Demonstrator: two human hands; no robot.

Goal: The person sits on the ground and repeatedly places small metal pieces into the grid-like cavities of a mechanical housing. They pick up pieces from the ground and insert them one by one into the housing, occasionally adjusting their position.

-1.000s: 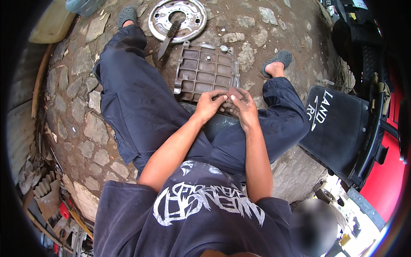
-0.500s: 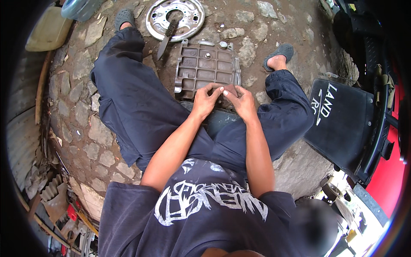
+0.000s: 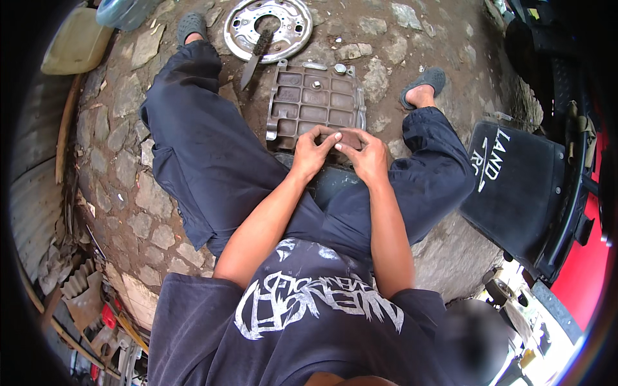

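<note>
Between the fingertips of both my hands is a small reddish-brown piece of sandpaper [image 3: 349, 137]. My left hand [image 3: 310, 157] pinches its left edge, thumb on top. My right hand [image 3: 369, 158] grips the right side, its thumb pointing toward the left one. Just beyond, a ribbed grey metal casting [image 3: 314, 98] lies flat between my legs, with a bolt head [image 3: 316, 85] standing in one of its pockets. My hands hover over its near edge and partly hide it. A dark block or box [image 3: 335, 183] shows under my wrists.
A brush with dark bristles [image 3: 262, 42] leans on a round silver plate [image 3: 297, 46] past the casting. The floor [image 3: 129, 167] is uneven stone. A black mud flap [image 3: 515, 193] and a red vehicle panel [image 3: 589, 264] stand at right. Jerrycan [image 3: 77, 42] and scrap metal [image 3: 84, 302] lie left.
The sandpaper's raised pointed corner has gone down, and it now looks flatter and wider between my fingers. My right thumb has shifted slightly right, away from the left one.
</note>
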